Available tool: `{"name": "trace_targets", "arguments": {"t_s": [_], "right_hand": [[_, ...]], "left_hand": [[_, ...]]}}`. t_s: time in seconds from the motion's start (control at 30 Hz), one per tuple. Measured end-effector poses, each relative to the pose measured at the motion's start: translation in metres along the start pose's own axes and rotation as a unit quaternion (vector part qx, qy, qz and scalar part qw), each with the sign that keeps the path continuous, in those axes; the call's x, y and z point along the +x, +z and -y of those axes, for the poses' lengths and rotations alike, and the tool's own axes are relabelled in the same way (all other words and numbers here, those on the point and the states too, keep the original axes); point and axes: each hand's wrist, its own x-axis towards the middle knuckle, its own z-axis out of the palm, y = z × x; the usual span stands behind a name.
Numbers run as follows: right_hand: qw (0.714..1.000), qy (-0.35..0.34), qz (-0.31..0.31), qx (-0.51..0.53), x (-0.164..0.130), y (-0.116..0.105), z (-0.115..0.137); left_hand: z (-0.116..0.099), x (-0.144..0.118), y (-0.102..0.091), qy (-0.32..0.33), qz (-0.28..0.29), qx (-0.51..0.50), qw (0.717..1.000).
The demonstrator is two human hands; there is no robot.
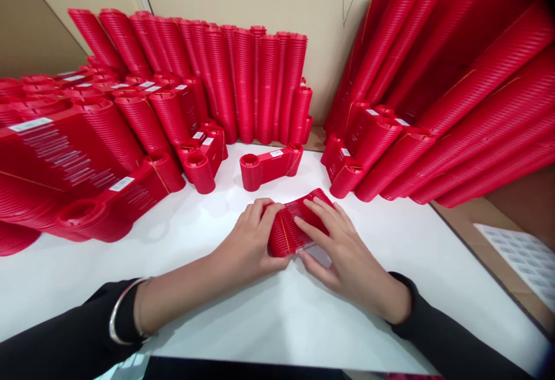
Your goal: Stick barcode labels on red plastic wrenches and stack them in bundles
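Note:
Between my hands, at the middle of the white tabletop, a short bundle of red ribbed plastic pieces (286,232) lies tilted. An orange rubber band runs across its left end. My left hand (251,232) is closed around that end, its fingers over the top and its thumb at the near side. On the right part of the bundle rest the spread fingers of my right hand (342,241), with the thumb by the near edge. Part of the bundle is hidden under my fingers. Just beyond it stands a similar red bundle (273,166) with round ends and a white label.
Tall red stacks (243,85) line the back, and labelled bundles (104,148) crowd the left. More long stacks (455,91) lean on the right. A printed white sheet (520,253) lies on cardboard beyond the right edge of the white table (208,322).

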Motion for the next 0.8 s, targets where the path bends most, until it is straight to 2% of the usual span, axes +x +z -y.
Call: {"name": "trace_targets", "arguments": {"t_s": [0.2,0.37,0.47,0.53,0.63,0.7,0.73,0.8], "right_hand": [[0.996,0.078,0.027,0.041,-0.011,0.004,-0.022],[0.989,0.08,0.044,0.115,-0.012,0.002,-0.03],[0.979,0.099,0.013,0.178,-0.011,-0.003,-0.031],[0.965,0.125,-0.033,0.228,-0.01,-0.007,-0.032],[0.928,0.168,-0.103,0.317,-0.01,-0.012,-0.033],[0.908,0.176,-0.136,0.356,-0.01,-0.015,-0.033],[0.903,0.176,-0.145,0.363,-0.01,-0.016,-0.033],[0.902,0.177,-0.15,0.363,-0.01,-0.016,-0.033]], "left_hand": [[0.003,-0.001,0.004,-0.011,-0.008,-0.063,0.998],[0.003,0.0,0.004,-0.033,-0.026,-0.097,0.994],[-0.002,0.004,-0.003,-0.061,-0.011,-0.133,0.989],[-0.005,0.006,-0.01,-0.13,0.005,-0.206,0.97],[-0.007,0.008,-0.026,-0.225,0.027,-0.337,0.914],[-0.007,0.01,-0.042,-0.227,0.018,-0.4,0.888],[-0.007,0.012,-0.051,-0.216,0.012,-0.431,0.876],[-0.012,0.022,-0.071,-0.202,-0.001,-0.511,0.835]]}}
